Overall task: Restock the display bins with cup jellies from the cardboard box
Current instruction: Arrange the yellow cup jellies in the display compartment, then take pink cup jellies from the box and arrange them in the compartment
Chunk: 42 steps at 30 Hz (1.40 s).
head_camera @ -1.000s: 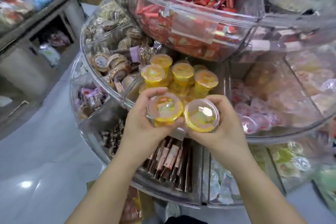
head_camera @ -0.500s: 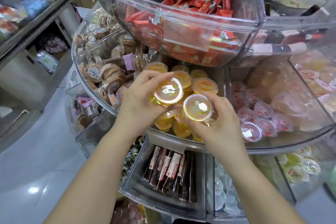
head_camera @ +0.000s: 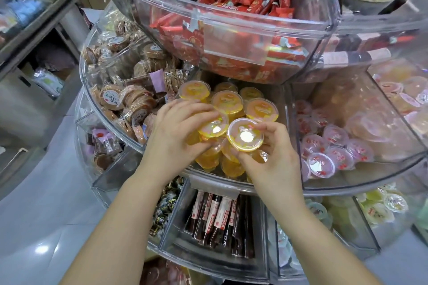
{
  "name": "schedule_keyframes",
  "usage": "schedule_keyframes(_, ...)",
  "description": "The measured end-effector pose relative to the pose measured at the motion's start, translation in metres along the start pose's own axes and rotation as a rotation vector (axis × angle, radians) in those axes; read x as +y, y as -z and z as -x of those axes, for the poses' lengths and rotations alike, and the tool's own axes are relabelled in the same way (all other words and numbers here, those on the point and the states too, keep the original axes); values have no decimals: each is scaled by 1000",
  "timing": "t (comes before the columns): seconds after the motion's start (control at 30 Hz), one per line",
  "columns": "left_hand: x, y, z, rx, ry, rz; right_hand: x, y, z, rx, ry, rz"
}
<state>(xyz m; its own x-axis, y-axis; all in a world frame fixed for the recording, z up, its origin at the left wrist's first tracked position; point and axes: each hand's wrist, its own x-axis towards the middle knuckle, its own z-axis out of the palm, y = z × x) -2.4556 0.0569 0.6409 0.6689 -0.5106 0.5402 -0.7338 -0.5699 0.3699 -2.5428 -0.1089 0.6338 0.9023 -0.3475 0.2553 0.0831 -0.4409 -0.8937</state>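
A: Yellow, that's the cup jelly each hand has. The left hand (head_camera: pixel 176 132) curls its fingers and thumb round a round yellow cup jelly with a clear foil lid (head_camera: pixel 213 127), lid up and tilted a little. The right hand (head_camera: pixel 271 157) pinches a second yellow cup jelly with a clear rim (head_camera: pixel 245 134) between thumb below and fingertips at its far edge.

B: Where are the two cups relative to the bin?

A: Both are over the middle compartment of the clear plastic display bin (head_camera: pixel 222 183), just above the pile of yellow cup jellies (head_camera: pixel 231 104) already lying there. The two held cups touch at their rims, left one partly tucked under the right one's edge.

B: How many in the pile?

A: About five lids show plainly behind the hands, more lie beneath them on their sides; I cannot give a full count.

B: And the neighbours?

A: Left compartment holds round brown wrapped biscuits (head_camera: pixel 129 99), right compartment holds pink cup jellies (head_camera: pixel 333 150). The tier above holds red wrapped bars (head_camera: pixel 243 0), and the tier below holds dark stick packets with white labels (head_camera: pixel 217 217).
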Motion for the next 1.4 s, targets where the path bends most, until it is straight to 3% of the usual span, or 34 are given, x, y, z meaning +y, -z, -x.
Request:
schedule_keyframes(0.43,-1,-3,0,42,63,-17,0,-16,1,71,21,77)
schedule_keyframes(0.67,0,8,2,-33,23,-46,1,-5,11,56,22,79)
schedule_keyframes(0.77,6,20,7,37,59,21,-7,2,16,91,42,71)
schedule_keyframes(0.87,12,35,31,219,190,146,-28,1,21,42,125,-15)
schedule_keyframes(1.0,18,52,100,473,521,361,-57,-33,45,-273,171,-234)
schedule_keyframes(1.13,9,49,202,650,951,447,-42,-102,101,-784,43,-217)
schedule_keyframes(1.23,-9,16,302,617,1230,419,22,-165,161,-1113,-146,-36)
schedule_keyframes(1.4,-40,-87,470,387,1626,487,191,-250,265,-1399,-412,398)
